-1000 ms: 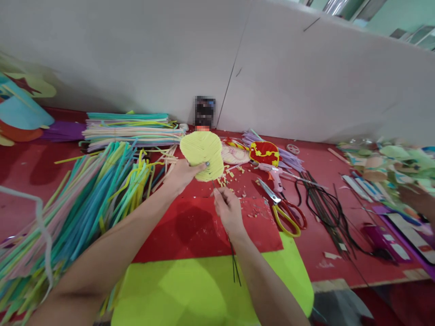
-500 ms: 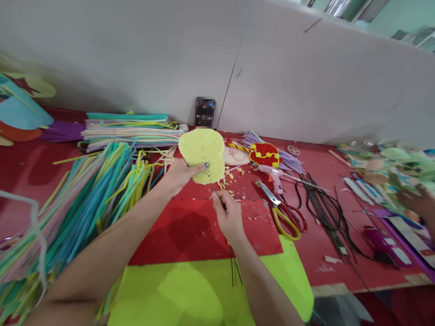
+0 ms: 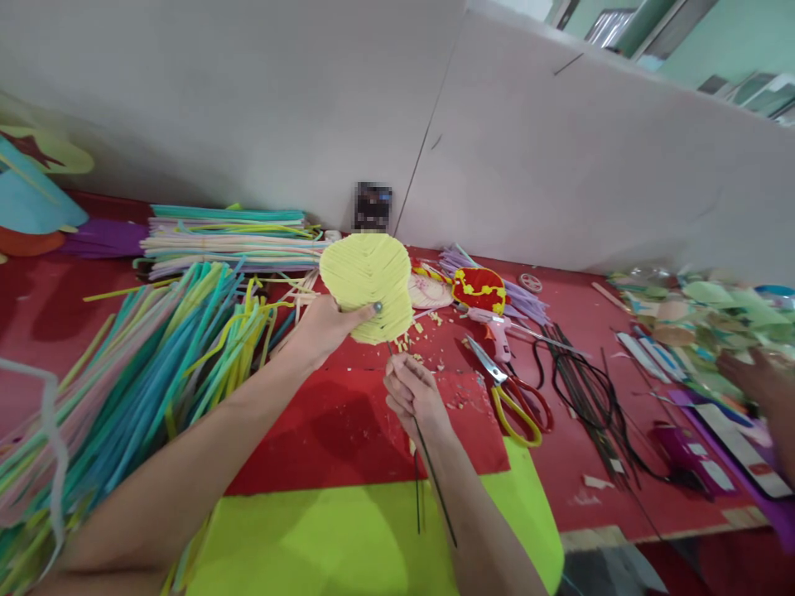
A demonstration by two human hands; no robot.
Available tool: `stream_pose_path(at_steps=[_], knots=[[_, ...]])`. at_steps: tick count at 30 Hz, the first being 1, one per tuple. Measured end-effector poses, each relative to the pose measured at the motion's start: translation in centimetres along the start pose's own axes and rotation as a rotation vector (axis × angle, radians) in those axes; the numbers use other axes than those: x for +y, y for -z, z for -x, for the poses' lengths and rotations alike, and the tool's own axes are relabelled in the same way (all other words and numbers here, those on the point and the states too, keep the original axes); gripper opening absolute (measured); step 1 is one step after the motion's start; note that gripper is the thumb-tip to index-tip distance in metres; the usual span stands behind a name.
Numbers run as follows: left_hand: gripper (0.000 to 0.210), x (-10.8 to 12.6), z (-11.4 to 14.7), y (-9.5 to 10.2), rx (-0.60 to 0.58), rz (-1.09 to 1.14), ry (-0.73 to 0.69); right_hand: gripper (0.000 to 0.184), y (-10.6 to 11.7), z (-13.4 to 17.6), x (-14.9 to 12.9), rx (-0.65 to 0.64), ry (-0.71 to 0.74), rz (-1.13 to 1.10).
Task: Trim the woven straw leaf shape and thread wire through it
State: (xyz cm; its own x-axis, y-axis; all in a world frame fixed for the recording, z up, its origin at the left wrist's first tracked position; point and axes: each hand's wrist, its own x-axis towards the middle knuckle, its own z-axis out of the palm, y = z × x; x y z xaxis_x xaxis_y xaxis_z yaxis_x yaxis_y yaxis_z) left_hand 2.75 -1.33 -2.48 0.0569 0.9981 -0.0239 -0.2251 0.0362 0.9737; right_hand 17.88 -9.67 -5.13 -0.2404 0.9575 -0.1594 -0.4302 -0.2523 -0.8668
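Note:
A yellow leaf-shaped piece (image 3: 366, 277), ribbed like rows of fuzzy pipe cleaners, is raised above the table. My left hand (image 3: 326, 331) grips its lower left side, thumb across the front and the other fingers hidden behind. Just below it, my right hand (image 3: 413, 393) pinches a thin dark wire (image 3: 440, 488) that reaches up to the piece's lower edge. Several wire ends trail down past my right wrist. Beneath my hands lie a red sheet (image 3: 291, 451) and a lime-green sheet (image 3: 298, 538). Scissors (image 3: 513, 397) with red and yellow handles rest to the right.
Bundles of coloured pipe cleaners (image 3: 142, 364) cover the left side. A pink glue gun (image 3: 497, 331), a red and yellow piece (image 3: 479, 291) and dark wires (image 3: 584, 406) lie to the right. Another person's hand (image 3: 761, 372) is at far right, among green cutouts. A wall stands behind.
My right hand has turned slightly, its fingers more closed, and the wire now slants farther down along the wrist. The yellow piece stays in my left hand, nearly in place. The view shifted a little.

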Motion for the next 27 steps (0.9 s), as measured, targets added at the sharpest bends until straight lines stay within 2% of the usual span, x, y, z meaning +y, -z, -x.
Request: stream_pose_path(at_steps=[4,6,8,10,12,14,19,21,27], knots=[[0.044,-0.3,0.0,0.2,0.041,-0.08,-0.003,0.021,0.0,0.3,0.4,0.221,0.304,0.642],[0.043,-0.4,0.0,0.2,0.036,-0.099,-0.001,0.018,0.2,0.5,0.7,0.282,0.425,0.925],[0.043,-0.4,0.1,0.3,0.02,-0.092,0.006,0.017,0.4,0.6,0.9,0.307,0.489,1.064],[0.046,-0.3,0.1,0.2,0.007,-0.062,0.024,0.017,0.5,0.7,1.0,0.318,0.512,1.093],[0.05,-0.2,0.1,0.0,0.0,-0.02,0.037,0.017,0.4,0.7,1.0,0.303,0.489,1.04],[0.053,-0.2,0.1,-0.1,0.003,0.017,0.043,0.019,0.3,0.6,0.8,0.276,0.415,0.895],[0.053,-0.6,0.0,-0.5,0.044,0.022,0.025,0.022,-0.1,0.2,0.4,0.178,0.161,0.259],[0.05,-0.7,-0.1,-0.5,0.053,-0.004,-0.002,0.021,-0.2,0.1,0.2,0.128,0.091,0.072],[0.048,-0.6,0.1,-0.5,0.044,-0.053,-0.053,0.018,0.1,0.0,-0.4,0.006,-0.047,-0.207]])
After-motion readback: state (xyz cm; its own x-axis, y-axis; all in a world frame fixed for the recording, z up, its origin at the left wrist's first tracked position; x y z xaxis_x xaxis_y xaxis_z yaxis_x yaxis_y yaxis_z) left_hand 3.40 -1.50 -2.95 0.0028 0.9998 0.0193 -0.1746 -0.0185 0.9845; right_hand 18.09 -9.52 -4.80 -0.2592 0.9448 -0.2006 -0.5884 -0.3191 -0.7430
